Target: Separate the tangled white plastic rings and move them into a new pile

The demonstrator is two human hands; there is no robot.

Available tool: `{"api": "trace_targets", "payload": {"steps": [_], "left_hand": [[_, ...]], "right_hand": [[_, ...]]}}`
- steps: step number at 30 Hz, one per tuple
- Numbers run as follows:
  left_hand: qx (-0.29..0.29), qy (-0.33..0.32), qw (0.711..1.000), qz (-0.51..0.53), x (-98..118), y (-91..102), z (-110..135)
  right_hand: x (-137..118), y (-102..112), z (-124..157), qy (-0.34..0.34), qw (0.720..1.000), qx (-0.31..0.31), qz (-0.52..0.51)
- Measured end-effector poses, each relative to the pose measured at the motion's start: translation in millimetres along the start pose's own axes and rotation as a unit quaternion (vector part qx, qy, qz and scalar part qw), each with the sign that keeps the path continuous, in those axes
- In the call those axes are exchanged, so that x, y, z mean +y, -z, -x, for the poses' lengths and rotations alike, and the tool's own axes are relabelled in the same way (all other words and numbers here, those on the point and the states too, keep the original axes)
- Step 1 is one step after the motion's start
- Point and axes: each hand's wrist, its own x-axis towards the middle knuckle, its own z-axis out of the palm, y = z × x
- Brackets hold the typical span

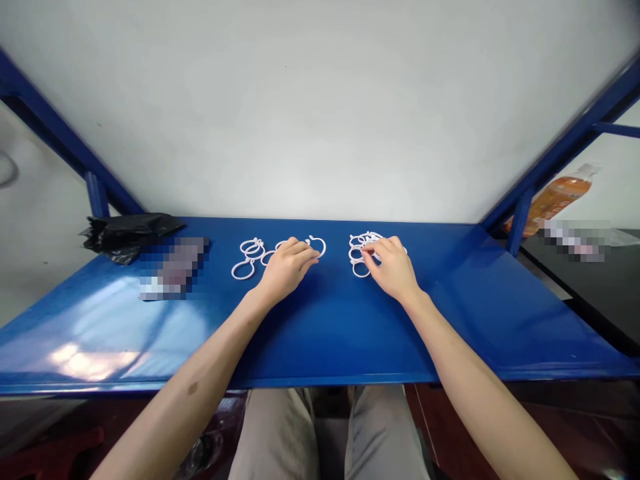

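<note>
My left hand [289, 267] pinches a white plastic curtain ring [323, 248], which looks open near its top. Beside and partly behind that hand lie several more white rings [243, 270] on the blue table [330, 327]. Over a second cluster of white rings [361, 269] my right hand [393, 265] is closed, thumb and fingertips together at one ring's edge. Whether those fingertips grip that ring or only touch it is hard to see. Part of this cluster is hidden under the right hand.
A black plastic bag [133, 230] and a blurred flat object [180, 263] lie at the table's left. Blue frame posts rise at both sides, with a pale wall [320, 120] behind. Outside the right post, an orange drink bottle [560, 197] rests on a dark surface [605, 287].
</note>
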Motion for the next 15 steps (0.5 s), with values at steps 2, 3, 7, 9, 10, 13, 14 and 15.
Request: {"api": "trace_targets", "payload": {"steps": [2,3,7,9,10,13,14,15], "left_hand": [[0.008,-0.018,1.0,0.008,6.0,-0.2,-1.7],[0.009,-0.028,1.0,0.01,9.4,-0.6,-2.5],[-0.016,-0.065,0.998,0.004,22.7,-3.6,-5.1],[-0.033,-0.074,0.997,0.005,28.4,-5.5,-5.4],[-0.04,-0.076,0.996,0.009,31.0,-6.4,-5.4],[-0.03,-0.067,0.996,0.049,38.4,-7.1,-5.4],[-0.004,-0.05,0.996,0.073,40.6,-6.8,-5.5],[0.03,-0.021,0.995,0.096,42.7,-6.2,-5.8]], "right_hand": [[-9.3,-1.8,0.1,0.0,0.999,0.006,-0.042],[-14.5,-3.2,0.3,-0.006,0.997,0.004,-0.073],[-33.2,-10.7,2.1,-0.065,0.978,-0.029,-0.198],[-38.6,-14.1,3.0,-0.086,0.969,-0.035,-0.23],[-39.9,-15.3,3.3,-0.093,0.966,-0.033,-0.239],[-40.0,-16.6,3.3,-0.111,0.959,-0.023,-0.259],[-39.5,-16.3,3.1,-0.119,0.956,-0.018,-0.267],[-39.1,-15.7,2.8,-0.126,0.953,-0.011,-0.274]]}}
